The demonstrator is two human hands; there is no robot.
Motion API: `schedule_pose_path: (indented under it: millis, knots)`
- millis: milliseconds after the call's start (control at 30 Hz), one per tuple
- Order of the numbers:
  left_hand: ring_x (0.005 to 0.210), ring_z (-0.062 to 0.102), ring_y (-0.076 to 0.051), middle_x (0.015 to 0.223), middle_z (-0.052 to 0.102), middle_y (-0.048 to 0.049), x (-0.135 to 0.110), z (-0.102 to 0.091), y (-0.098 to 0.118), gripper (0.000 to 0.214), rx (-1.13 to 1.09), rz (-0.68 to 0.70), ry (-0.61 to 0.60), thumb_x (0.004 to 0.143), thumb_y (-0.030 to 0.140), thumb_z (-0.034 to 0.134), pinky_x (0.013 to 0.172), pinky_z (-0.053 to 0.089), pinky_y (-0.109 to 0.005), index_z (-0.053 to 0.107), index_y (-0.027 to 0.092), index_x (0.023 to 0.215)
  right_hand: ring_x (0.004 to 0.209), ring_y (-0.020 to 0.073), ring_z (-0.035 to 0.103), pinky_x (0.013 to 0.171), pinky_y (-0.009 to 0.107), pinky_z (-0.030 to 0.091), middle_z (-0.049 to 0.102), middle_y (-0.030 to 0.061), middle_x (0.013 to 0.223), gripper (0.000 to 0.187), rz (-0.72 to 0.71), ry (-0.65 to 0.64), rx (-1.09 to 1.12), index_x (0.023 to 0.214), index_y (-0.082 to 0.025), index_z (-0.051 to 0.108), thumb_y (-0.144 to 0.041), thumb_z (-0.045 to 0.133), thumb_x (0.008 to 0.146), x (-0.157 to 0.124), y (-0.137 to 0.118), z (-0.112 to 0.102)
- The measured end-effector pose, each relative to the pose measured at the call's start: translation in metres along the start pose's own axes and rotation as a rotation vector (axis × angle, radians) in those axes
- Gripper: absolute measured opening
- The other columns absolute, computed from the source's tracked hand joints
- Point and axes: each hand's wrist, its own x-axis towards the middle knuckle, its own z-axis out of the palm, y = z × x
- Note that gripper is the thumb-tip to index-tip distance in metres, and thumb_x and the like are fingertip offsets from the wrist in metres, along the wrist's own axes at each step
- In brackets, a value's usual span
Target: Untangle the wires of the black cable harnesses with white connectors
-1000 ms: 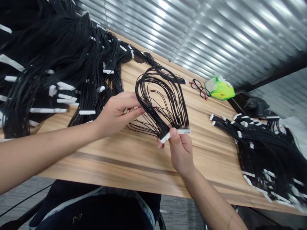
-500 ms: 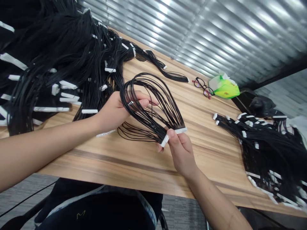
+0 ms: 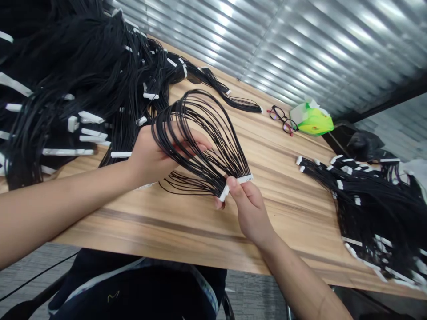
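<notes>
A bundle of black wires (image 3: 210, 175), bent into an open loop, is held above the middle of a wood-grain desk (image 3: 293, 222). The right hand (image 3: 251, 209) has a closed grip at the bundle's ends, its thumb pressed by two white connectors (image 3: 223, 193) that sit side by side at an angle. The left hand (image 3: 150, 149) reaches into the loop with fingers loosely bent; wires cross in front of them, so whether that grip pinches any cannot be told. Just behind the left hand, a large heap of similar wires (image 3: 86, 75) fills the left side; a smaller heap (image 3: 373, 204) lies at right. Toward the back are dark-framed glasses (image 3: 283, 120) beside a green-and-white packet (image 3: 313, 119), before a corrugated metal wall (image 3: 267, 44). Marks on one connector are too small to read; dark cloth (image 3: 147, 293) below the desk bears a yellow M-like squiggle.
</notes>
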Motion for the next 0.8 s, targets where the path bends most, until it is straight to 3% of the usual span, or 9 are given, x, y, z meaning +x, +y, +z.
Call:
schedule_pose_path:
  millis: [67, 167, 367, 533, 800]
  knots:
    - [0.082, 0.073, -0.010, 0.092, 0.081, 0.0009, 0.005, 0.000, -0.002, 0.012, -0.025, 0.111, -0.077, 0.102, 0.031, 0.072, 0.081, 0.061, -0.022, 0.081, 0.026, 0.097, 0.062, 0.0121, 0.062, 0.063, 0.024, 0.052, 0.069, -0.0002, 0.063, 0.052, 0.014, -0.060, -0.024, 0.070, -0.021, 0.070, -0.056, 0.058, 0.106, -0.001, -0.001, -0.001]
    - [0.082, 0.074, -0.010, 0.092, 0.080, 0.0008, 0.008, -0.001, -0.003, 0.016, -0.045, 0.161, -0.138, 0.105, 0.033, 0.068, 0.076, 0.059, -0.021, 0.081, 0.027, 0.098, 0.064, 0.0126, 0.063, 0.065, 0.025, 0.052, 0.069, 0.0006, 0.063, 0.055, 0.043, -0.142, -0.048, 0.069, -0.020, 0.069, -0.058, 0.056, 0.106, -0.002, -0.003, -0.003]
    - [0.063, 0.063, -0.009, 0.075, 0.071, -0.0001, 0.001, 0.000, -0.001, 0.016, -0.299, -0.006, -0.255, 0.102, 0.039, 0.072, 0.056, 0.047, -0.022, 0.083, 0.029, 0.099, 0.061, 0.0102, 0.058, 0.065, 0.023, 0.050, 0.066, -0.0017, 0.063, 0.053, 0.095, -0.283, 0.007, 0.071, -0.020, 0.068, -0.057, 0.056, 0.107, -0.002, -0.002, -0.004]
    - [0.056, 0.054, -0.007, 0.070, 0.066, 0.0009, -0.002, 0.001, 0.002, 0.012, -0.276, -0.035, -0.322, 0.100, 0.033, 0.075, 0.056, 0.044, -0.022, 0.084, 0.026, 0.096, 0.061, 0.0115, 0.058, 0.062, 0.025, 0.048, 0.069, -0.0004, 0.064, 0.052, 0.075, -0.262, 0.017, 0.075, -0.020, 0.070, -0.058, 0.054, 0.107, -0.005, 0.003, -0.004]
    - [0.073, 0.070, -0.011, 0.083, 0.077, -0.0023, -0.002, -0.001, 0.015, 0.027, -0.257, -0.075, -0.263, 0.107, 0.044, 0.062, 0.069, 0.053, -0.022, 0.081, 0.026, 0.098, 0.063, 0.0143, 0.060, 0.063, 0.029, 0.048, 0.071, 0.0011, 0.065, 0.054, 0.042, -0.243, -0.039, 0.073, -0.022, 0.072, -0.057, 0.052, 0.108, -0.007, 0.000, -0.004]
